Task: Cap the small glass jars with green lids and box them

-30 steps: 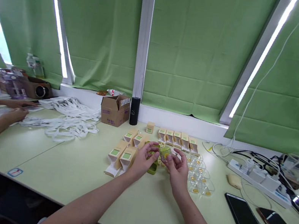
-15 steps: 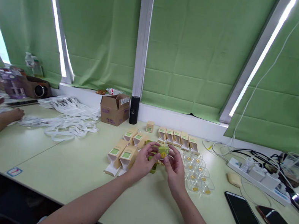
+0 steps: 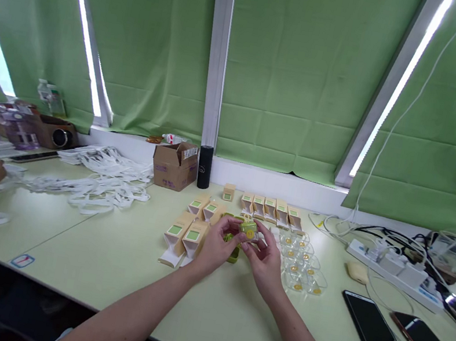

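Green case [image 3: 248, 227], yellow disc [image 3: 249, 234] viewer-side

Daylight enters through narrow slits [image 3: 85, 22] between green fabric blinds [image 3: 310, 79], clipped to white. I note moderate, even indoor light; soft shadows on the pale-green tabletop [image 3: 113, 268], darkness beneath. Wide-angle stretch splays the grey metal window frames [image 3: 382, 98]. Small green piece with yellow mark [image 3: 249, 230] in my fingers [image 3: 252, 254]: fine detail unresolved.

glossy plstc case [image 3: 248, 230], cardbd ctn [image 3: 173, 169]
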Demonstrator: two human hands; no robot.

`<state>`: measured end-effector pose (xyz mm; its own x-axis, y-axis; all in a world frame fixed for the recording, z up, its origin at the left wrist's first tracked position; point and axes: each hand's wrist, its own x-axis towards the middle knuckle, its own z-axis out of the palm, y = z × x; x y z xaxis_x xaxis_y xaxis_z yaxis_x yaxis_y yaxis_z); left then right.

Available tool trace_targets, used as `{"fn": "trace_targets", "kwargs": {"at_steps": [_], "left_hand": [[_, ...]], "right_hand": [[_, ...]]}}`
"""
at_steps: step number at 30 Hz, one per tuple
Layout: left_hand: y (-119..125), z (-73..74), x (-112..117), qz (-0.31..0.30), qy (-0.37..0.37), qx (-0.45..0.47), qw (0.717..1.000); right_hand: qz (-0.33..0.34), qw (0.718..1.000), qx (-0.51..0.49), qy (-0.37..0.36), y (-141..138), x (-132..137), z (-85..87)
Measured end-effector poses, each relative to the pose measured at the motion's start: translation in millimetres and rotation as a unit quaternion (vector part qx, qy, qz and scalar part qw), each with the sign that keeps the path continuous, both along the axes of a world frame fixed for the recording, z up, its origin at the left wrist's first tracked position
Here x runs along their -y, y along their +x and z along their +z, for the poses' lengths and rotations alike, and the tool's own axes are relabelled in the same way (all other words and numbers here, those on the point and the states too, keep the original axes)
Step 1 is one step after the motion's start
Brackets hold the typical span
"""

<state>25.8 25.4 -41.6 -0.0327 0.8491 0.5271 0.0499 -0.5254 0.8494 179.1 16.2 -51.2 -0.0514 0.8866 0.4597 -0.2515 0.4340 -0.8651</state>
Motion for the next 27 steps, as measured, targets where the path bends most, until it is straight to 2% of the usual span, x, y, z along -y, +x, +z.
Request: {"fn": "trace_targets", "kwargs": {"at_steps": [4, 8, 11, 19, 22, 27], "left_hand": [[-0.7, 2.5, 3.7, 0.008, 0.007, -0.017, 1.0], [-0.4, 6.2, 8.9, -0.01, -0.011, 0.007, 1.0], [0.7, 7.2, 10.2, -0.014, -0.022, 0.028, 0.999], [1.2, 5.4, 6.6, -0.001, -0.043, 0.011, 0.999], [0.7, 3.3, 5.1, -0.014, -0.054, 0.012, 0.998], [0.6, -0.8, 1.5, -0.048, -0.067, 0.02, 0.996]], "right_hand": [[0.007, 0.998, -0.039, -0.048, -0.8, -2.4, -1.6], [0.085, 0.979, -0.155, -0.1, 2.1, -7.5, -2.1], [0.12, 0.964, -0.202, -0.126, 6.2, -11.6, -2.1], [0.11, 0.95, -0.246, -0.161, 9.4, -15.2, -2.9], [0.101, 0.956, -0.231, -0.15, 7.8, -12.6, -1.9], [0.049, 0.978, -0.166, -0.113, 6.7, -6.8, 0.5]]}}
